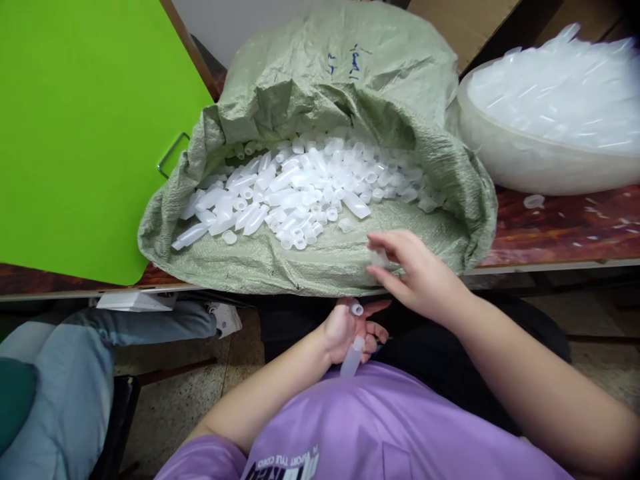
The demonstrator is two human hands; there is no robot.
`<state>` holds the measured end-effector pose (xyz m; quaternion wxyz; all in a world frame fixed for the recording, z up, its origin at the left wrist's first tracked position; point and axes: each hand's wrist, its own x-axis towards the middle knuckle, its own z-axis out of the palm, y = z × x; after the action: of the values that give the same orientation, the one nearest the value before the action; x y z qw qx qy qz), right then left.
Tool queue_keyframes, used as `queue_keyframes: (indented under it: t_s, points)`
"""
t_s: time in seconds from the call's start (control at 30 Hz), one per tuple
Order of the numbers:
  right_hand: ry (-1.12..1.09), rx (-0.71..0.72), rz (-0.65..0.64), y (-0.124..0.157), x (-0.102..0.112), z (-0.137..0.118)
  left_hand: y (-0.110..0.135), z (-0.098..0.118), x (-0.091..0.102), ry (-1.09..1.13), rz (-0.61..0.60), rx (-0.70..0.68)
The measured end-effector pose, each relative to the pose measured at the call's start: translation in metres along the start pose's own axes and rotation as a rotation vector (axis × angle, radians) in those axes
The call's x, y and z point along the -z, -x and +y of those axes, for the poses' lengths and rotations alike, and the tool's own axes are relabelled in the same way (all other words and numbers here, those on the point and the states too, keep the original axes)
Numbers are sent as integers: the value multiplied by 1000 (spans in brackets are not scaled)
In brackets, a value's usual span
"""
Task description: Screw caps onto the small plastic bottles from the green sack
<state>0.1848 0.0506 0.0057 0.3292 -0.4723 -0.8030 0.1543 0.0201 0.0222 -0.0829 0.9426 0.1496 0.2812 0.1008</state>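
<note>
My left hand (347, 333) is palm up in front of my purple shirt, fingers loosely curled. It holds translucent plastic tubes: the open round end of one tube (356, 309) points up near the thumb, and a longer tube (351, 358) hangs below the fingers. Over the sack's front lip is my right hand (413, 273), its thumb and fingers curved about a small whitish plastic piece (381, 257), blurred. A pale green woven sack (310, 273) lies with its mouth facing me. Inside is a heap of translucent tubes and short rings (295, 187).
A bowl (545, 157) heaped with translucent pieces stands at right on the reddish table (525, 230), beside a loose ring (534, 201). At left lies a bright green board (90, 133) with a metal handle. Another person's leg in jeans (85, 373) is at lower left.
</note>
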Motion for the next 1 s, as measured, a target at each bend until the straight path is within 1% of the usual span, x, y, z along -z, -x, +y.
queue_keyframes:
  t_s: [0.03, 0.07, 0.13, 0.17, 0.2, 0.3, 0.37, 0.43, 0.5, 0.57, 0.63, 0.7, 0.77, 0.8, 0.87, 0.93, 1.0]
  points:
    - [-93, 21, -17, 13, 1, -5, -1, -2, -1, -17, 19, -11]
    - [-168, 41, -65, 25, 1, -9, -2, -3, -2, -36, 44, -20]
    - [-191, 72, -183, 49, -4, -13, -5, -7, -5, -73, 102, -32]
    - [-160, 82, -213, 58, -8, -13, -6, -9, -7, -87, 126, -31]
    - [-117, 87, -211, 66, -14, -12, -8, -10, -9, -95, 146, -28]
    - [-47, 75, -98, 81, -31, -5, -11, -11, -17, -106, 190, -24]
    - [-49, 53, -59, 87, -40, -2, -11, -10, -21, -104, 222, -57]
    - [-58, 32, -62, 90, -46, 0, -11, -8, -23, -98, 262, -102]
    - [-70, 21, -65, 92, -48, 1, -11, -8, -22, -105, 298, -130]
    - [-81, -1, -27, 93, -49, 2, -12, -8, -21, -131, 323, -160]
    - [-87, -61, 24, 93, -50, 4, -14, -10, -20, -158, 358, -221]
    - [-102, -125, 14, 93, -52, 5, -16, -12, -19, -174, 395, -279]
    - [-129, -173, -29, 94, -54, 5, -18, -14, -19, -186, 424, -296]
    - [-144, -194, -30, 95, -55, 5, -19, -15, -19, -196, 437, -291]
    - [-152, -218, 16, 96, -57, 5, -21, -17, -19, -222, 466, -270]
    - [-119, -178, 57, 97, -58, 7, -23, -19, -18, -251, 484, -231]
    - [-53, -51, 40, 97, -58, 11, -23, -20, -18, -259, 475, -190]
